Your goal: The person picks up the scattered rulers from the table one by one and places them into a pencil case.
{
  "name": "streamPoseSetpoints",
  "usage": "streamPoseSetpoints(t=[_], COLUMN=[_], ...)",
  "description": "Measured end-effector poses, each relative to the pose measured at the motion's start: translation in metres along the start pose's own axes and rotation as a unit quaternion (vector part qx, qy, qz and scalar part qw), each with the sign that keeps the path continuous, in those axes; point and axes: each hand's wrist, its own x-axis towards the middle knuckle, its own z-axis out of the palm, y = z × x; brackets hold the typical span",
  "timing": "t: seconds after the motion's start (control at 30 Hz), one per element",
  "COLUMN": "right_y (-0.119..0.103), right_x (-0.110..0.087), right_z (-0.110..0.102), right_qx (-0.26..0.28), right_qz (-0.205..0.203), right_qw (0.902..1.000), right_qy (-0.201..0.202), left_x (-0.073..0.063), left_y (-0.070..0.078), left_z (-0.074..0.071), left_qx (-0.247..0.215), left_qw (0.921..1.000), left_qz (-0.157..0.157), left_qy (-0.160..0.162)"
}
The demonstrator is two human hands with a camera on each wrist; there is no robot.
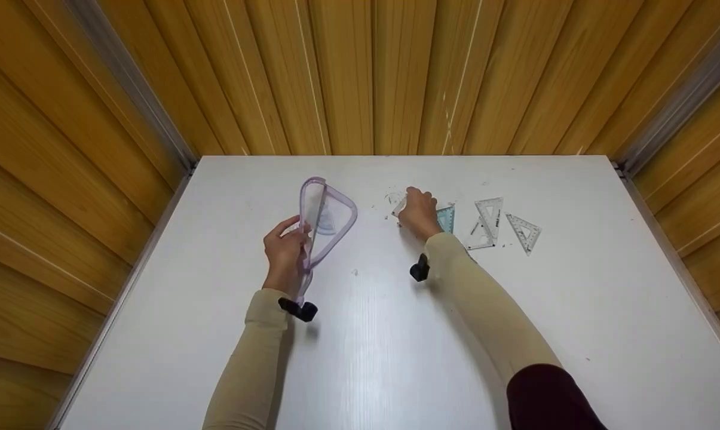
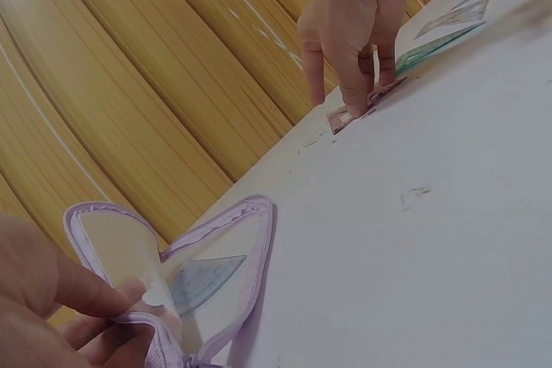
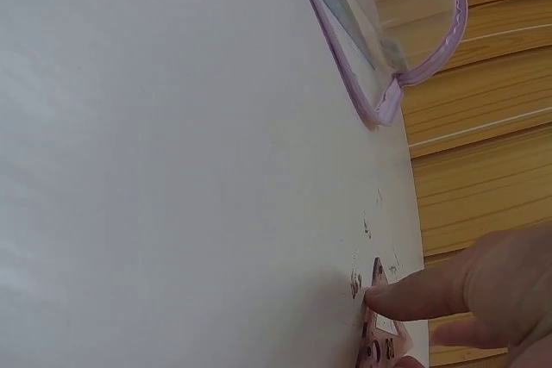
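Observation:
My left hand (image 1: 285, 251) grips the near edge of a clear zip pouch (image 1: 343, 239) with lilac trim, thumb and fingers pinching its side. The pouch gapes, and a bluish protractor (image 2: 207, 283) lies inside. My right hand (image 1: 419, 214) is down at the table, thumb and fingers on a pinkish clear set square (image 3: 371, 352); part of that piece is hidden by the fingers. Just right of this hand is a teal set square (image 1: 447, 219), partly covered by the hand.
Further right on the white table (image 1: 371, 340) lie clear set squares (image 1: 491, 210), overlapping, and a separate small one (image 1: 526, 234). Dark smudges (image 1: 394, 196) mark the surface near the right hand. Wood-patterned panels (image 1: 360, 77) rise behind the table's back edge.

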Motion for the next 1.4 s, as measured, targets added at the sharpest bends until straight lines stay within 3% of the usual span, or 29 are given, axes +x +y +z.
streamPoseSetpoints(t=[0.27, 0.63, 0.87, 1.1, 1.4], right_y=[0.002, 0.006, 0.005, 0.008, 0.010], right_x=[0.003, 0.008, 0.009, 0.010, 0.012], right_z=[-0.003, -0.009, -0.018, -0.019, -0.022], right_qx=[0.017, 0.038, 0.057, 0.049, 0.081], right_qz=[0.024, 0.030, 0.059, 0.048, 0.059], right_qw=[0.9993, 0.9987, 0.9963, 0.9976, 0.9946], right_qy=[-0.023, -0.017, -0.026, -0.012, -0.024], left_x=[0.000, 0.000, 0.000, 0.001, -0.001], left_y=[-0.002, -0.001, 0.002, 0.003, 0.003], left_z=[-0.001, -0.001, -0.001, 0.000, -0.001], left_qx=[0.008, 0.000, 0.005, -0.011, -0.006], left_qw=[1.0000, 1.0000, 1.0000, 0.9998, 0.9998], left_qz=[0.006, -0.003, 0.004, -0.014, -0.017], left_qy=[-0.001, -0.002, -0.004, 0.004, 0.000])
